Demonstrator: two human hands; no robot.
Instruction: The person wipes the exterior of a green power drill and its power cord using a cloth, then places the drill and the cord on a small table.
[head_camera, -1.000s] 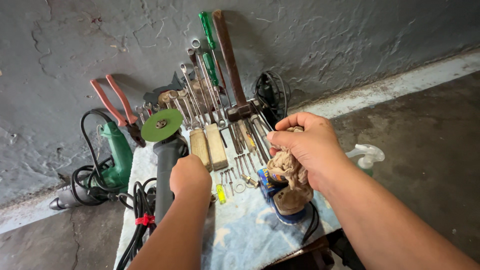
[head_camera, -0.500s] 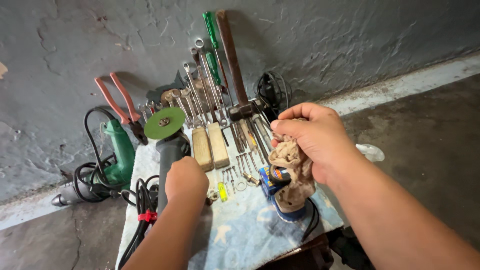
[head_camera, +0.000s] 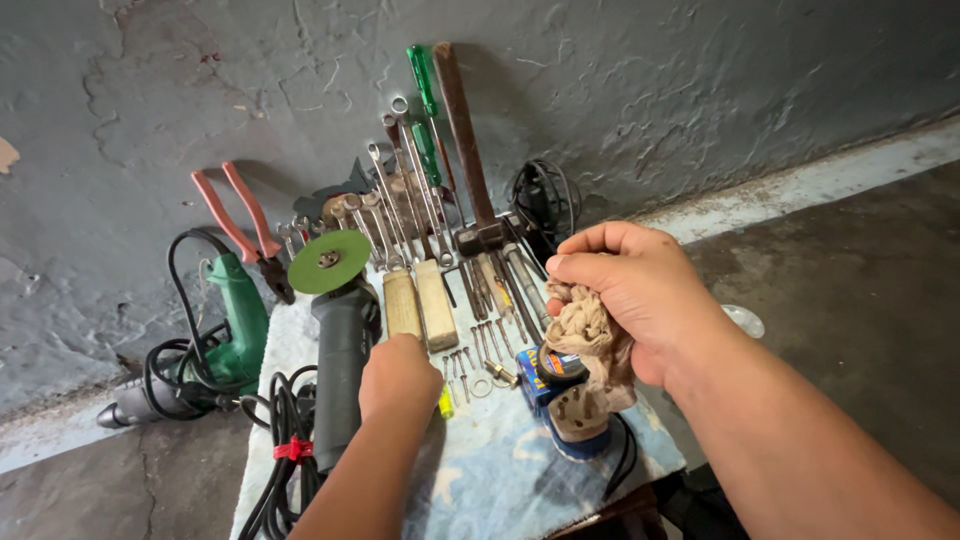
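Right hand (head_camera: 640, 290) is clenched around a crumpled beige rag (head_camera: 590, 345), held above a small blue sander (head_camera: 568, 400) that sits on the pale blue towel (head_camera: 480, 470); the rag hangs down onto the sander's top. Left hand (head_camera: 400, 375) is curled into a loose fist low over the towel, just beside the grey angle grinder (head_camera: 340, 350) with its green disc (head_camera: 328, 262); a small yellow tester (head_camera: 444, 402) peeks out at its knuckles, can't tell if it grips anything. Behind: two wooden-handled tools (head_camera: 420, 300), row of wrenches (head_camera: 395, 200), green screwdrivers (head_camera: 425, 110), hammer (head_camera: 465, 140) leaning on the grey wall. Red-handled pliers (head_camera: 240, 220) and green drill (head_camera: 225, 320) off left, black cable (head_camera: 285, 440) bundled near the grinder.
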